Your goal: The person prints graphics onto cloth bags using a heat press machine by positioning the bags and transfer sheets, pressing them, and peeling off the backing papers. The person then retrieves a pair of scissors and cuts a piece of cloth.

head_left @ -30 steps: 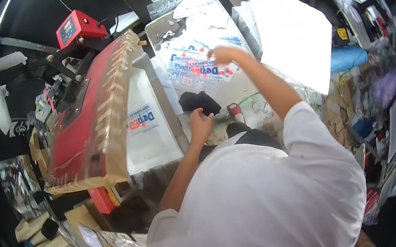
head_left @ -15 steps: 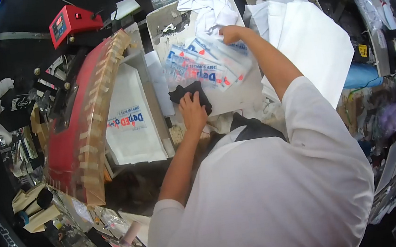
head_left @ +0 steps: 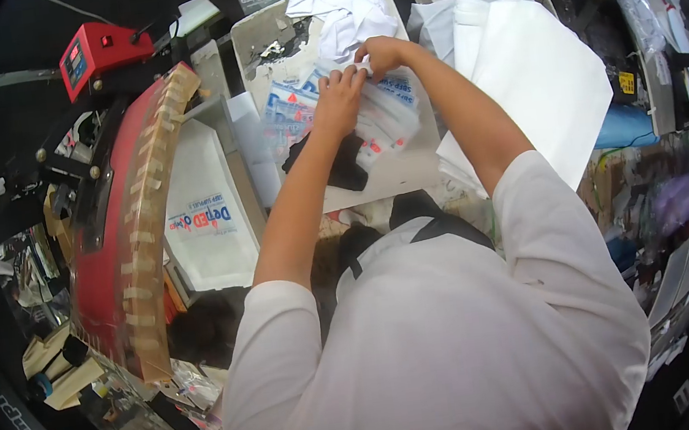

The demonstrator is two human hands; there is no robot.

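Observation:
In the head view, several clear film sheets [head_left: 391, 116] with blue and red print lie in a loose pile on the pale worktop [head_left: 407, 169]. My left hand [head_left: 338, 101] reaches over the pile, its fingers closed on the upper edge of one printed sheet. Beside it my right hand [head_left: 382, 55] pinches the same edge, fingertips close to the left ones. A black cloth [head_left: 339, 165] lies crumpled below my left wrist, partly hidden by the forearm. Just beyond my hands is a bunched white cloth [head_left: 343, 11].
A red heat press [head_left: 121, 232] with taped edges stands tilted at left, its red control box [head_left: 101, 56] behind it. Next to it, a white printed sheet [head_left: 205, 222] lies flat. Large white sheets [head_left: 536, 66] are stacked at right.
My left hand has left the black cloth and moved up to the film sheets, next to my right hand. My right hand has shifted slightly left. The camera view has also shifted.

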